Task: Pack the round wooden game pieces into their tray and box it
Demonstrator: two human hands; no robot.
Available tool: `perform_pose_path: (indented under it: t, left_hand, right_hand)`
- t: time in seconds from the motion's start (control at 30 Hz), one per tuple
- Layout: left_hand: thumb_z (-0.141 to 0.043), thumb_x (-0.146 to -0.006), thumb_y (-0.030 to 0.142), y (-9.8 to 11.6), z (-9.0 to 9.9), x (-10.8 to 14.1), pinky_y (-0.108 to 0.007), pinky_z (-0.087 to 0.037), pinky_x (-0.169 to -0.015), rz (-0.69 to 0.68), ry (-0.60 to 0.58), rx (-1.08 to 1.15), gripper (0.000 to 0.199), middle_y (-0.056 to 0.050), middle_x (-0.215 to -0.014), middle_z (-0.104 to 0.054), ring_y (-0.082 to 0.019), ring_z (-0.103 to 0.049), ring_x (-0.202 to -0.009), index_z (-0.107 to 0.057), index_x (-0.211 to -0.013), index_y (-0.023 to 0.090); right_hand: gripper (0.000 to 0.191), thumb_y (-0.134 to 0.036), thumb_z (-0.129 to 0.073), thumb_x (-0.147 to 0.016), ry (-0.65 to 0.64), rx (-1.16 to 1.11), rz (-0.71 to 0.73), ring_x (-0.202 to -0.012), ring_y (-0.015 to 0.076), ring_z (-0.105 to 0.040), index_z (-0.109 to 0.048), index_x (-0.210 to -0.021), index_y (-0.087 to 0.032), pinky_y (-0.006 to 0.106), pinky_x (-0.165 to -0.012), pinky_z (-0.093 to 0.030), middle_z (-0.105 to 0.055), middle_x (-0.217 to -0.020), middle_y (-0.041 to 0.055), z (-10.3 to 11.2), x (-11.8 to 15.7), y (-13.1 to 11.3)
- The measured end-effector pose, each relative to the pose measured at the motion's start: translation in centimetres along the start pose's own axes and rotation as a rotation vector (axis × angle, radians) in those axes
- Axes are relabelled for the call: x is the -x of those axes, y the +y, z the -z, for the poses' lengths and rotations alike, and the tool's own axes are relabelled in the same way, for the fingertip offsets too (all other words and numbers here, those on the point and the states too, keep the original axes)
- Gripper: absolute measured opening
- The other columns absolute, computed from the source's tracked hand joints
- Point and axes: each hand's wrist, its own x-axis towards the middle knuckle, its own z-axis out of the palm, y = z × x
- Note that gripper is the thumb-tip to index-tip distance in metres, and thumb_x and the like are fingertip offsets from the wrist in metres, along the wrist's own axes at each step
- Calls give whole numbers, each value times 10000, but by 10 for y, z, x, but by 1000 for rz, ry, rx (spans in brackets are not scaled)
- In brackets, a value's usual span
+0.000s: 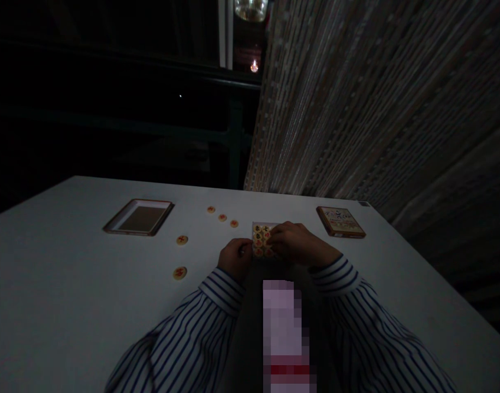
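Rows of xiangqi pieces [258,243] filled the visible part of the small tray [260,223]; five loose discs [179,273] lay outside on the white table [90,295]. The left hand [235,258] curled beside the tray, the right hand [296,244] bent over it; whether either gripped anything was unclear.

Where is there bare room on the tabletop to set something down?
The white table looks bare left of the two nearer loose discs, below the open tray, and at right, between the patterned box and the right sleeve. It is crowded at the small case, where left hand and right hand meet.
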Motion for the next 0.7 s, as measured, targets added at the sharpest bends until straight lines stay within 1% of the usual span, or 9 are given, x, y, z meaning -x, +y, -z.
perform_pose_path:
  t: [0.2,0.37,0.6,0.7]
  left_hand:
    - [-516,-742,203,0,0,-1,-274,-500,-715,-3,-13,-15,182,-42,-840,-674,-147,-623,-765,-668,-839,180]
    - [-514,-745,216,-1,0,-1,-271,-500,-697,-25,-5,-13,184,-46,-836,-671,-148,-621,-754,-664,-843,175]
    - [-506,-748,212,-2,-1,0,-257,-499,-672,-29,-1,-6,184,-36,-818,-668,-135,-618,-727,-663,-839,183]
    - [-508,-744,209,-2,-1,0,-260,-498,-683,-28,4,-15,184,-36,-820,-667,-136,-617,-732,-663,-839,184]
  right_hand:
    - [265,-267,-461,-832,-8,26,1,-1007,235,-498,-627,-1036,-298,369,-784,-371,-595,-1087,56,-2,-1,-3]
    - [255,-282,-468,-829,-24,49,-10,-1026,249,-492,-636,-1021,-297,394,-793,-370,-585,-1111,66,-2,-1,-5]
    - [274,-286,-497,-819,-46,57,-13,-1034,248,-488,-618,-1064,-306,387,-799,-366,-577,-1130,69,-2,-1,-4]
    - [262,-287,-475,-833,-21,31,-20,-1021,239,-496,-624,-1049,-288,377,-802,-364,-581,-1125,66,0,-1,-3]
